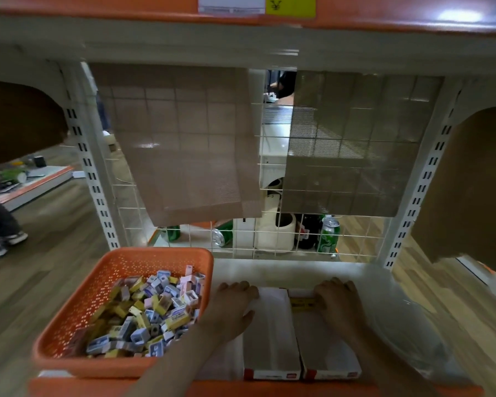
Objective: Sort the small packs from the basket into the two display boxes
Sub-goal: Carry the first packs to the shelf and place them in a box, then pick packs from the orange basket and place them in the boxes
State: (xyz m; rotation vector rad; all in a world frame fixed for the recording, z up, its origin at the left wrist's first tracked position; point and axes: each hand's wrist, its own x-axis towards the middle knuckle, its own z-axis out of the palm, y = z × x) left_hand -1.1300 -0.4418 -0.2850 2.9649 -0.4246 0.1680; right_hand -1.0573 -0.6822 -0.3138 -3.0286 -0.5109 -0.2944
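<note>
An orange plastic basket (83,299) on the left of the shelf holds several small packs (152,308) in yellow, blue, pink and white. To its right two white display boxes stand side by side, the left box (272,339) and the right box (324,345). My left hand (232,305) lies with curled fingers on the far left edge of the left box. My right hand (338,302) grips the far end of the right box, where yellow packs (302,303) lie inside. The left box looks bare inside.
A white wire grid (241,242) backs the shelf, with brown mesh mats (181,144) hanging on it and green cans (328,236) behind. A crumpled clear plastic bag (407,325) lies right of the boxes. The shelf's orange front edge (255,389) runs below.
</note>
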